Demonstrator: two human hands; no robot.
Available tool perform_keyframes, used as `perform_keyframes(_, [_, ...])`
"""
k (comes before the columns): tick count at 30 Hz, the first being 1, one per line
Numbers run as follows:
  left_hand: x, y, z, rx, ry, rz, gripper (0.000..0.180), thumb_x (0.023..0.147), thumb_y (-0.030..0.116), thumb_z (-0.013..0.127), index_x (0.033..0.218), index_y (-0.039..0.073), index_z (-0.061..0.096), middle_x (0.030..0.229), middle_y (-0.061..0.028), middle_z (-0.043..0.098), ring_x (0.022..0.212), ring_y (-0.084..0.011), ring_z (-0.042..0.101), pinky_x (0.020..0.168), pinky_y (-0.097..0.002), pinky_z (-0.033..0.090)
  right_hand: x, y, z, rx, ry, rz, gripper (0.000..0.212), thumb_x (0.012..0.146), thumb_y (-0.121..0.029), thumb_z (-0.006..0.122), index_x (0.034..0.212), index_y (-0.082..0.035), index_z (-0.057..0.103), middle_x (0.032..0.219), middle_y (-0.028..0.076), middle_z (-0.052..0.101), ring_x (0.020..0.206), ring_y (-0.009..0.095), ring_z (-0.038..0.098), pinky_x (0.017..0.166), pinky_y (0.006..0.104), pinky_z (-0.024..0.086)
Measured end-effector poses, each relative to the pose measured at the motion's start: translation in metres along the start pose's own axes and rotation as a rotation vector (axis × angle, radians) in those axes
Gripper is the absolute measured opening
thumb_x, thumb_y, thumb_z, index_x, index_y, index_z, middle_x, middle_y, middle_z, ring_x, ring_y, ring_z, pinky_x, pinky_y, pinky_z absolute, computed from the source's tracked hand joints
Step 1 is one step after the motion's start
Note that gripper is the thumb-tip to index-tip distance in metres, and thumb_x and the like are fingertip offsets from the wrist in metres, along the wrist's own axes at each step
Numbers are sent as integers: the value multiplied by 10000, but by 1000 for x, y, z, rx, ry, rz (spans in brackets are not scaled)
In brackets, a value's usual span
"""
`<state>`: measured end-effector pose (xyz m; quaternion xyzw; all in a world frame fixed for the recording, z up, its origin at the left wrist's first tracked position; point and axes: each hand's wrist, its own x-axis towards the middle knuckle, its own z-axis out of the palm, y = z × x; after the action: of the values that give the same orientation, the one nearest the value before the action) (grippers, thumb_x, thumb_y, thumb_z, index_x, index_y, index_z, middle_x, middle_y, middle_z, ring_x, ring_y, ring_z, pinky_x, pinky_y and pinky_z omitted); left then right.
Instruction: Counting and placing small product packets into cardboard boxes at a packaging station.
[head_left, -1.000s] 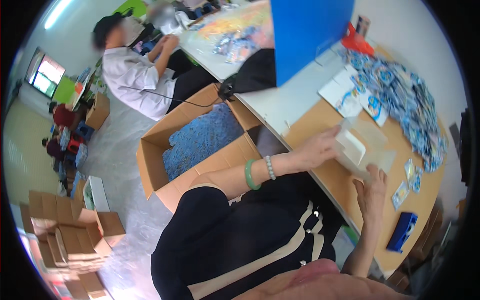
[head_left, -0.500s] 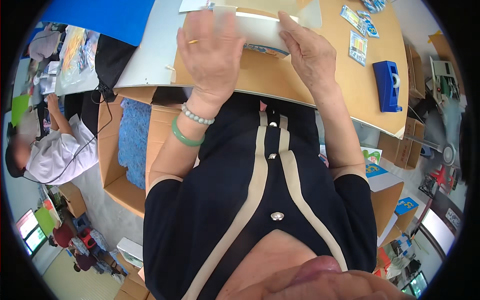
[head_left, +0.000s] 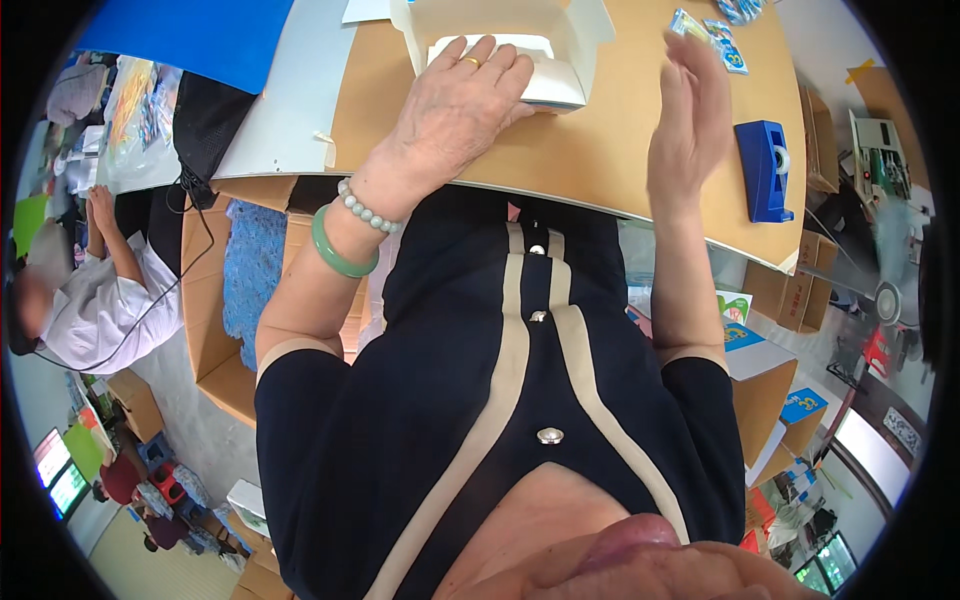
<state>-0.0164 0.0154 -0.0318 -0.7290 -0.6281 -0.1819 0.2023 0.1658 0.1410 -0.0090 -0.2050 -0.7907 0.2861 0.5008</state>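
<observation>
A white cardboard box (head_left: 570, 80) lies with its flaps open on the brown tabletop at the upper middle. My left hand (head_left: 455, 110) grips its near edge, fingers bent over the rim and thumb on the outside. A gold ring is on one finger; a beaded bracelet and a green bangle circle the wrist. My right hand (head_left: 690, 120) is raised edge-on above the table, right of the box, with its fingers stretched out and slightly blurred. Just beyond its fingertips lie small flat packets (head_left: 730, 47). What lies under this hand is hidden.
A blue tape dispenser (head_left: 765, 172) stands near the table's right edge. Left of my body, a carton (head_left: 205, 340) holds blue material. More cartons (head_left: 765, 400) stand at my right. A seated person in white (head_left: 120, 310) works at the far left.
My right hand has left the box and moved right toward the packets. My left hand has come down onto the near edge. The box now shows its open inside more.
</observation>
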Motion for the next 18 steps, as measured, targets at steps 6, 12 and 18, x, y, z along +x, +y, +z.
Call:
perform_keyframes(6, [0, 5, -4, -31, 56, 23, 433, 763, 246, 768, 1112, 55, 595, 1046, -112, 638, 1009, -273, 633, 926, -411, 485, 10, 41, 40, 559, -293, 608, 468, 915, -161, 585, 1350, -11, 498, 1232, 125, 608, 1115, 173, 562, 958, 320, 441])
perform_keyframes(12, [-11, -4, -25, -241, 333, 174, 396, 798, 151, 749, 1157, 57, 612, 1058, -127, 649, 970, -287, 638, 891, -377, 513, 9, 40, 58, 480, -312, 712, 502, 868, -178, 558, 1336, -5, 501, 1156, 104, 608, 1059, 167, 562, 920, 309, 438])
perform_keyframes(18, [-1, -52, -6, -933, 712, -899, 393, 837, -38, 651, 1222, 31, 606, 1088, -100, 666, 908, -208, 648, 835, -328, 534, 2, 30, 59, 447, -320, 699, 470, 849, -177, 557, 1284, -4, 518, 1092, 98, 613, 998, 174, 561, 868, 302, 433])
